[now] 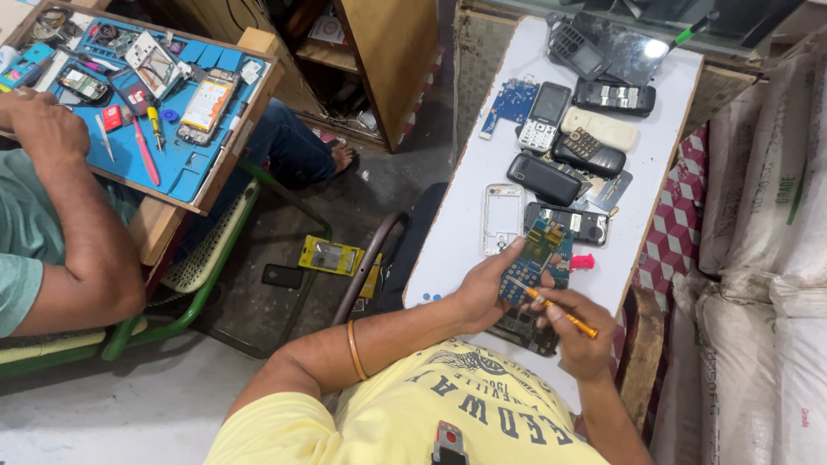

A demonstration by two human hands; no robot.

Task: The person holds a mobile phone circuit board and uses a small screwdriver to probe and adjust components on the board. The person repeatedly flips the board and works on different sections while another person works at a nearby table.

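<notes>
The long white rectangular tabletop (482,215) runs away from the person and carries the work items. To its right stand stacked white woven sacks (767,215). At the far left, a blue rectangular work mat in a wooden tray (185,168) holds phone parts and small tools; a co-worker's arm in a green sleeve (60,250) rests beside it, hand at the tray's near-left edge. On the floor between the two stations lies a flat yellow package (327,256) with a small black slab (282,275) just beside it.

On the far half of the tabletop sits a group of dark and pale keypad phones (586,129), with a loose blue circuit board (510,102) to their left. Nearer the person lies an empty white phone frame (502,217), and just right of it an opened black phone body (577,224).

The left hand (482,288) is closed around the lower edge of a blue-green phone circuit board (536,263), thumb and fingers gripping it; the board is held tilted above the near end of the tabletop, overlapping the black phone body. A gold bangle (354,349) circles the left forearm.

The right hand (579,336) is curled shut on an orange-handled screwdriver (564,315), whose tip meets the lower face of the board. A small pink object (583,261) lies just right of the board.
</notes>
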